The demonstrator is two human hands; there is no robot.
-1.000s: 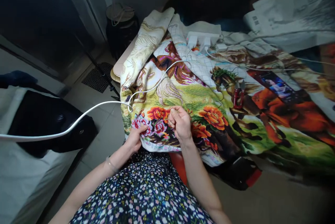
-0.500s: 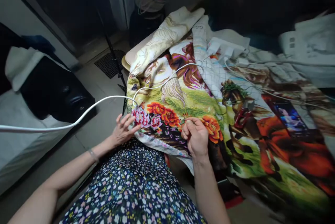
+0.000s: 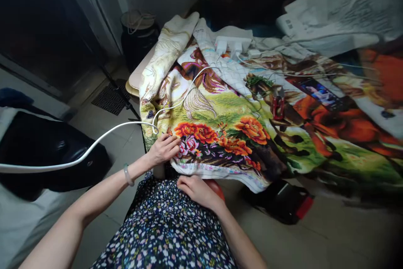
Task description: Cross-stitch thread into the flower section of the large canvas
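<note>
A large cross-stitch cloth (image 3: 201, 105) with orange and pink flowers and green grass hangs over the front of the work surface. My left hand (image 3: 164, 148) is closed on its left front part, beside the pink flowers, with the fingers bent and together. A bangle circles that wrist. Below the cloth's white front border, near my lap, is my right hand (image 3: 197, 190). Its fingers are curled, with the tips partly hidden, and I cannot make out anything in them. The cloth's far end is rolled up (image 3: 170, 46).
A white cable (image 3: 103, 134) crosses from the left over the cloth. Red-handled snips (image 3: 278, 105), green threads (image 3: 258, 81) and a lit phone (image 3: 321, 92) lie on a horse-pictured cloth (image 3: 315, 134) at the right. White plugs (image 3: 228, 45) sit behind. A dark stand (image 3: 115, 86) rises at the left.
My right hand has left the cloth's top by the orange flowers and come down below its front edge. My left fingers, spread before, have closed on the cloth. The view has turned right.
</note>
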